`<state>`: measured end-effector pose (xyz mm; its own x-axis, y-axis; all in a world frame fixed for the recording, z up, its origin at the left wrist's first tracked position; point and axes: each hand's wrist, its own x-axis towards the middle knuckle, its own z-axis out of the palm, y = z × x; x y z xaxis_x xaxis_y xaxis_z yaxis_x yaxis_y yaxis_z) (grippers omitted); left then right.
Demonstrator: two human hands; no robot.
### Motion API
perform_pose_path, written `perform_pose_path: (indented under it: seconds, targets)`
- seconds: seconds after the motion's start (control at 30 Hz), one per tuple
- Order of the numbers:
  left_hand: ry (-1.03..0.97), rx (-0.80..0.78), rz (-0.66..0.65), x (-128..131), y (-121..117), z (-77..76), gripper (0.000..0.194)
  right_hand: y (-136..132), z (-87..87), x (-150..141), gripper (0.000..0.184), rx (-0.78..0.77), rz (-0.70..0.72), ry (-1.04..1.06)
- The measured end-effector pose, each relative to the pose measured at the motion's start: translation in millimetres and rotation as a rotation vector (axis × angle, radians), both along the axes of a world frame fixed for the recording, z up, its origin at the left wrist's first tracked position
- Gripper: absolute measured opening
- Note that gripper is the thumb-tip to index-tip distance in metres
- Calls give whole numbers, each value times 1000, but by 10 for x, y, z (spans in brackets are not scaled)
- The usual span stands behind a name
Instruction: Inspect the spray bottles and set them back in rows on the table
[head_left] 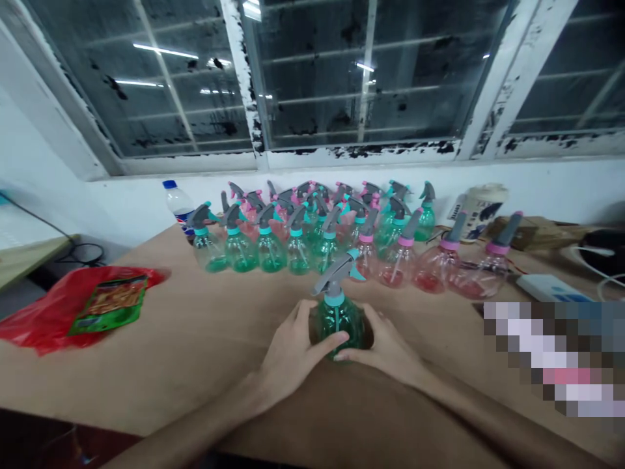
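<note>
A green spray bottle (336, 322) with a grey and turquoise trigger head stands upright near the middle of the table. My left hand (297, 345) wraps its left side, thumb across the front. From the right, my right hand (390, 345) grips the same bottle, its thumb close to the left one. The fingers behind the bottle are hidden. Just beyond it stand rows of similar spray bottles, such as a green one (271, 251) in the front row and a pink one (398, 264) farther right.
On the brown table (205, 365), a red plastic bag (43, 312) and a green snack packet (112, 303) lie at left. A blue-capped drink bottle (178, 202) stands at the back. At right are a paper cup (483, 212), a white box (554, 288) and cables. A pixelated patch hides the right edge.
</note>
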<state>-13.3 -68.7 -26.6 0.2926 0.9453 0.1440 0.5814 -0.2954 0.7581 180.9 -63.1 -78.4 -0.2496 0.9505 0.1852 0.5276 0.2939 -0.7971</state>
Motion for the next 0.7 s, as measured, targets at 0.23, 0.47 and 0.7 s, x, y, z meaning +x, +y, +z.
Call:
perform_pose_path:
  seconds: [0.23,0.47,0.7]
  targets:
    - [19,87,-114,126,141,156,62,109,-12,128,84,-60,106,-9]
    - [-199,5,-205,367,371,244,60,234,8,68,90,65,313,54]
    - [-137,35,-144,412,468,238,25,373,-122,339,89,196,308,-196]
